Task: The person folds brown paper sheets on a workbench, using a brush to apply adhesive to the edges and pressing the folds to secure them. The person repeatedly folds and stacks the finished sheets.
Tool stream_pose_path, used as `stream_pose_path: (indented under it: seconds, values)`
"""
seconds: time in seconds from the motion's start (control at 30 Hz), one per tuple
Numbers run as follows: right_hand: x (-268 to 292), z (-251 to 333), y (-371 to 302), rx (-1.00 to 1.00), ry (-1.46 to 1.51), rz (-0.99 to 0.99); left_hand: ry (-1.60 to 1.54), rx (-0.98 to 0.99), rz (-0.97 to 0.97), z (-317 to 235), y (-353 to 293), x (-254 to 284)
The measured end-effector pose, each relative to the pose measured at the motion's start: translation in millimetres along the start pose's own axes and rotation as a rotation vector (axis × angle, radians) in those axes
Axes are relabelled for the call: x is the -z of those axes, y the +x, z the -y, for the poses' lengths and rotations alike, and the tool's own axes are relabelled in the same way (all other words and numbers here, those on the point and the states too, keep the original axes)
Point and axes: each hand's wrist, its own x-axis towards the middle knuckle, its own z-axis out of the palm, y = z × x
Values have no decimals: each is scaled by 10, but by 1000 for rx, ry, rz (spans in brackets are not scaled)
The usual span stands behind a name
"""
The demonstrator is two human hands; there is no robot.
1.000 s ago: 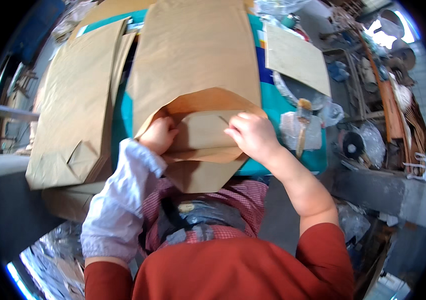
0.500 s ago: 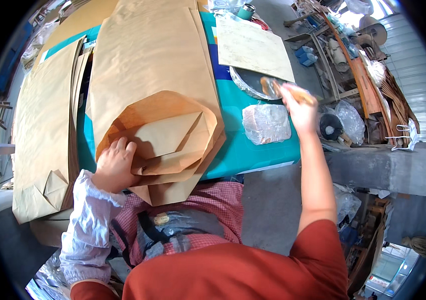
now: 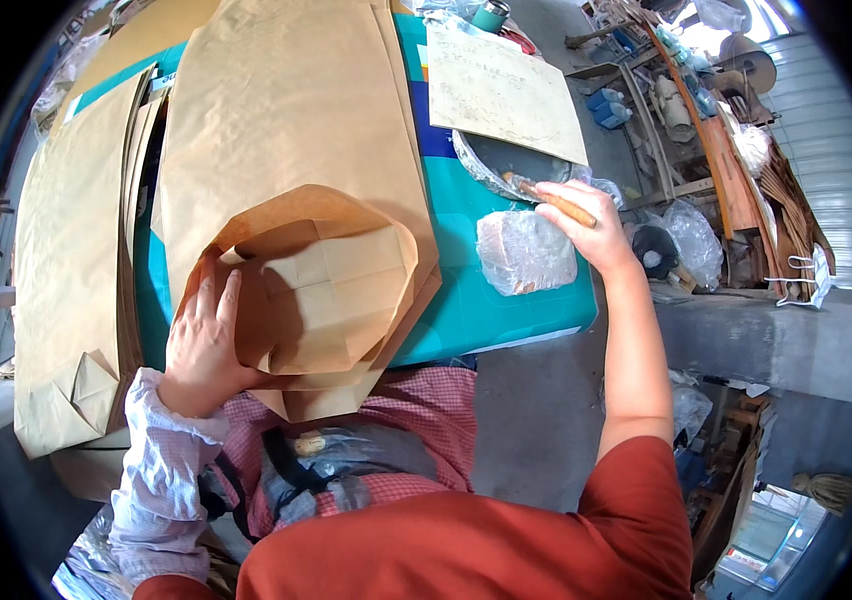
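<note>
Paper bag point(image 3: 341, 285) is pressed at its mouth's left side by left hand point(image 3: 204, 345), fingers spread, nearer; brush point(image 3: 571, 208) is gripped by right hand point(image 3: 591, 225) over basin point(image 3: 478, 168), right edge. Bag is laid leftward of right hand, mouth at surface's point(image 3: 446, 318) front edge, long axis pointed toward far edge.

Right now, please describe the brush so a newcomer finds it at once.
On the teal tabletop, right of the brown paper bags, find the round basin partly under a pale board. The brush is at this basin, its wooden handle in the right hand. It is slim, unlike the plastic-wrapped block nearby.
</note>
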Motion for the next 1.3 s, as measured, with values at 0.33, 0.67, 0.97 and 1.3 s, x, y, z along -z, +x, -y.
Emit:
stream_pose_path:
  seconds: [0.33,0.67,0.97,1.3]
  values:
    - [334,-611,56,-417,1185,-493,-60,-99,-77,35,93,-77]
    - [-1745,2211,85,-141,945,-142,-434,-140,-99,294,100,-258]
    - [-2139,2165,115,-237,860,65,-362,-87,-86,199,89,-291]
    - [-1453,1609,-103,-123,179,79,-267,-78,-74,107,127,-159]
